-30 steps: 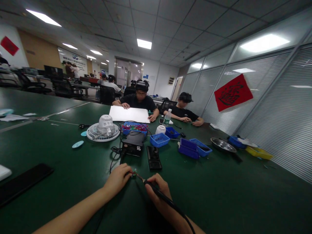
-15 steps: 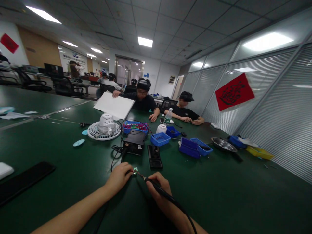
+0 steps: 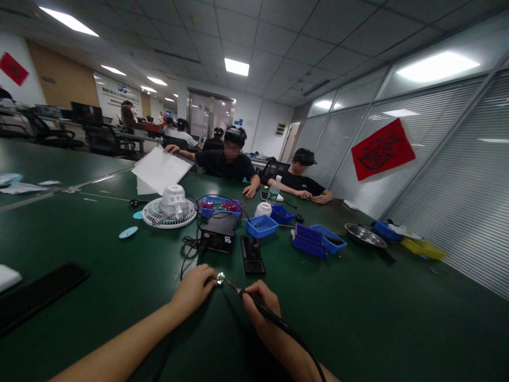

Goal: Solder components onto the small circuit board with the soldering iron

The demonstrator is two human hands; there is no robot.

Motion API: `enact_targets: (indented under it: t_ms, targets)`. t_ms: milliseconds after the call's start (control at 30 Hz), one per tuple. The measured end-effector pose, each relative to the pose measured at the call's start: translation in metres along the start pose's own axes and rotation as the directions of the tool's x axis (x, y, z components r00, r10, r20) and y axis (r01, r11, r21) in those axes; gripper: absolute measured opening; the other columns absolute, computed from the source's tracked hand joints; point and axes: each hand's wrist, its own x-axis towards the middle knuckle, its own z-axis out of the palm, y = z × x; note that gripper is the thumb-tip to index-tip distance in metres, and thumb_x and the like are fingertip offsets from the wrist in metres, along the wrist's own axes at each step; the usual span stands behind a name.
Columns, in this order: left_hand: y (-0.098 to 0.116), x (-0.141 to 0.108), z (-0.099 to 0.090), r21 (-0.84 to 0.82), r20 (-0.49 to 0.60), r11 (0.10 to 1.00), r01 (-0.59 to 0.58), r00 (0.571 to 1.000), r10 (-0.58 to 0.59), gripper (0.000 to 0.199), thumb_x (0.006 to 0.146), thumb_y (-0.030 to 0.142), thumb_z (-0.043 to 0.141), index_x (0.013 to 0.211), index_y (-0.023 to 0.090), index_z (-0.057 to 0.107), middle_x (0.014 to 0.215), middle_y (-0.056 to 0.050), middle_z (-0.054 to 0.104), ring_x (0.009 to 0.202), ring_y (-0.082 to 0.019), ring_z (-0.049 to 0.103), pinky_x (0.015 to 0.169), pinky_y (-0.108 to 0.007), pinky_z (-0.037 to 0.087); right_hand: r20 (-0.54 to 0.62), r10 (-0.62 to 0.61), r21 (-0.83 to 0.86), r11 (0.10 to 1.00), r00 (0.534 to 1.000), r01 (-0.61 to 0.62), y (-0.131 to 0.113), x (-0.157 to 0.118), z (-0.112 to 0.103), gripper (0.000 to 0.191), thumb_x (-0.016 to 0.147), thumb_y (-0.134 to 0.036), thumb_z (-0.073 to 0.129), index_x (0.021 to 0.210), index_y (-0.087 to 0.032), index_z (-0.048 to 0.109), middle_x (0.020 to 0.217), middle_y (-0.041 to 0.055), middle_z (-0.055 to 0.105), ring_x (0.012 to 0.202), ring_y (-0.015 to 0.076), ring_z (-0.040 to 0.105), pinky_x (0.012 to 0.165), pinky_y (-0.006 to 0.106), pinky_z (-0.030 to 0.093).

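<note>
My left hand [image 3: 198, 284] is closed in a pinch at the edge of a small shiny circuit board [image 3: 220, 278]. Fine details of the board are too small to make out. In my right hand [image 3: 262, 307] is a soldering iron [image 3: 254, 301], held like a pen with its tip pointing left at the board. The tip is close to the board, and I cannot tell whether they touch. A black cable runs back from the iron along my right forearm. Beyond my hands stand a black soldering station [image 3: 218, 232] and a black iron stand [image 3: 252, 254].
A white fan part [image 3: 169, 212] lies left of the station. Behind it is a blue bin of red wired pieces [image 3: 221, 206]. Blue trays [image 3: 261, 226], a bottle [image 3: 274, 190] and a metal bowl [image 3: 365, 236] stand rightward. Two people sit opposite, one holding white board [image 3: 161, 170].
The soldering iron and my right hand have shifted slightly right, away from the board. My left hand stays put. Across the table, a person has moved the white board to the left.
</note>
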Motion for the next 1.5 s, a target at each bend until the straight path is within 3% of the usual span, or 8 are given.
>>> enact_targets:
  t_ms: [1000, 1500]
  targets:
    - [0.0012, 0.0008, -0.0009, -0.019, 0.019, 1.000, 0.017, 1.000, -0.017, 0.012, 0.083, 0.021, 0.053, 0.080, 0.021, 0.064, 0.091, -0.002, 0.065, 0.089, -0.017, 0.058, 0.082, -0.027, 0.041, 0.001, 0.001, -0.012, 1.000, 1.000, -0.001, 0.0001, -0.0013, 0.0027, 0.013, 0.083, -0.025, 0.059, 0.072, -0.019, 0.059, 0.063, -0.0028, 0.054, 0.056, 0.0125, 0.049, 0.053, 0.023, 0.037]
    - [-0.0011, 0.0005, 0.0006, -0.007, -0.006, 1.000, 0.000, 1.000, 0.000, 0.012, 0.082, 0.021, 0.053, 0.079, 0.020, 0.064, 0.088, -0.002, 0.064, 0.086, -0.017, 0.058, 0.079, -0.026, 0.041, -0.022, -0.086, -0.012, 0.996, 0.996, 0.086, 0.0023, -0.0072, 0.0048, 0.011, 0.082, -0.023, 0.056, 0.072, -0.020, 0.055, 0.067, -0.0024, 0.052, 0.060, 0.0126, 0.049, 0.056, 0.024, 0.039]
